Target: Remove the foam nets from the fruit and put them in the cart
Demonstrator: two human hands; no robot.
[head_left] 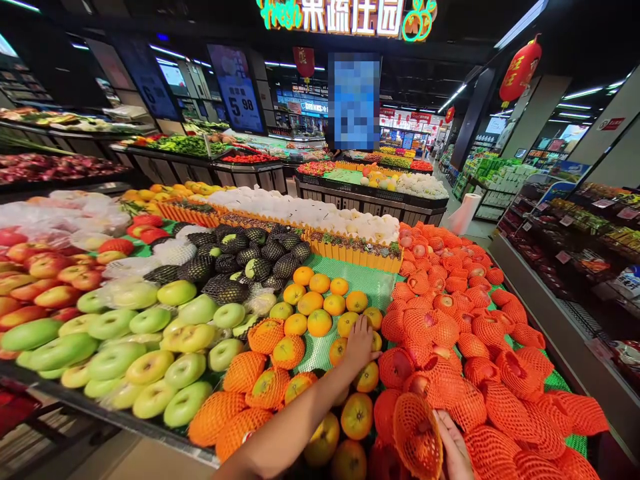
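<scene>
Is reaching with left hand (359, 341), loosely curled, over oranges (375, 319) (gripping or touching, cannot tell); is pinching in right hand (454, 445) an open foam net (418, 433), nearer the body.

Our left hand (357, 343) reaches over the oranges (319, 323), while our right hand (454, 445) holds an orange mesh sleeve (417, 433) at the near right. We see green apples (150, 360) left, dark-netted fruit (257, 268) farther off.

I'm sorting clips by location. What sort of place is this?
Probably a supermarket's produce section: green apples, loose citrus fruit and a price screen showing 5.98 point to it.
</scene>
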